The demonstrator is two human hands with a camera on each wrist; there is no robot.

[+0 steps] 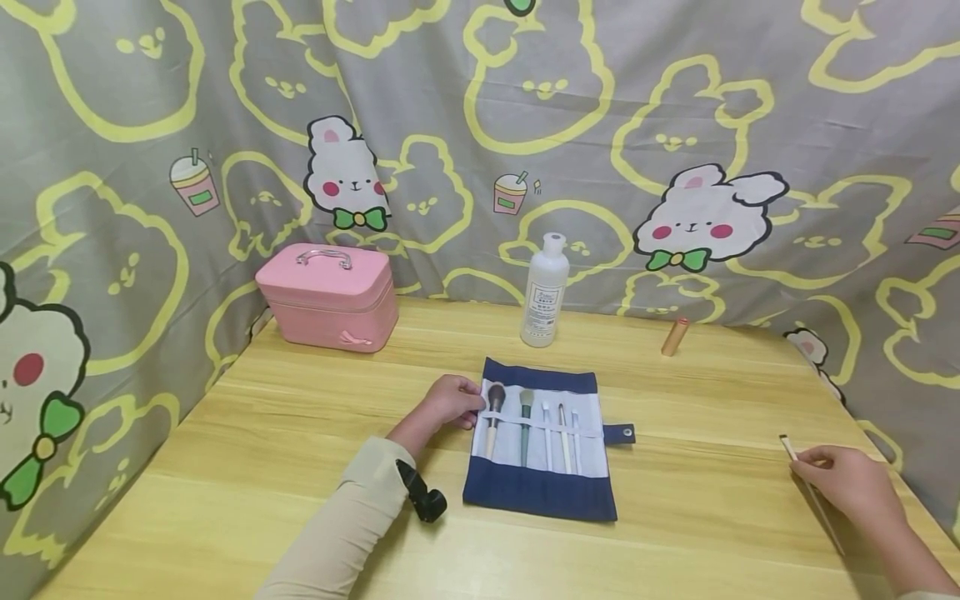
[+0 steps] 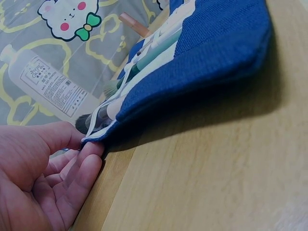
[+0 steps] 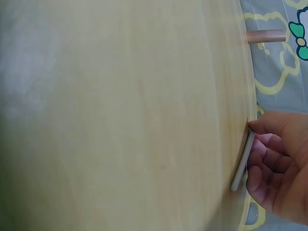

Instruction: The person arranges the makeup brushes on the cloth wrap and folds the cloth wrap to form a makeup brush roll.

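Observation:
A navy brush roll lies unfolded on the table, its pale lining holding several makeup brushes under a white elastic band. My left hand pinches the roll's left edge between thumb and fingers; the left wrist view shows that edge raised a little, beside a dark-bristled brush. Far to the right, my right hand holds a slim makeup brush between thumb and fingers. In the right wrist view the pale handle of this brush slants close to the tabletop, and the fingers partly cover its other end.
A pink case with a metal handle stands at the back left. Behind the roll is an upright white bottle with a printed label. An orange-brown tube stands at the back right. Patterned cloth hangs behind the wooden table.

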